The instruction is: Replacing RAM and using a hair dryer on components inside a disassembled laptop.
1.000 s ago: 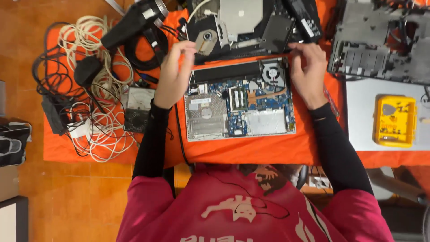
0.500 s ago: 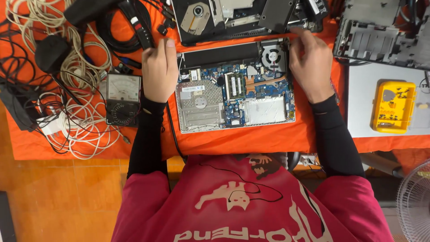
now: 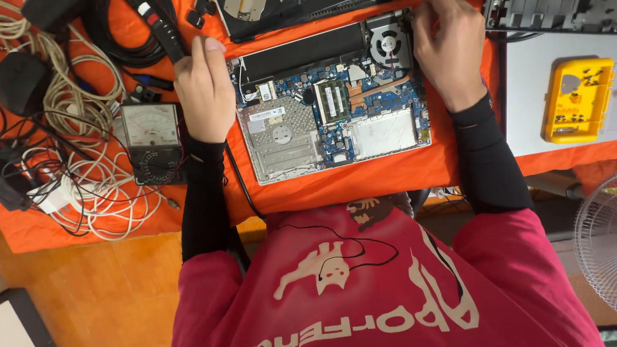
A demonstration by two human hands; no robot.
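Here the opened laptop point(image 3: 331, 109) lies between both hands' grip, each clasping an edge.

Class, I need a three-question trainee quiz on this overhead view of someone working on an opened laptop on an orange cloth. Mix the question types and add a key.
1. True or false: the left hand rests at the left edge of the opened laptop base with its exposed blue circuit board.
2. Which lies just left of the left forearm? A) black analogue multimeter with a white dial B) yellow plastic case C) round cooling fan
3. Fill in: the right hand is at the laptop's top right corner, beside the round grey ____.

Key: 1 true; 2 A; 3 cooling fan
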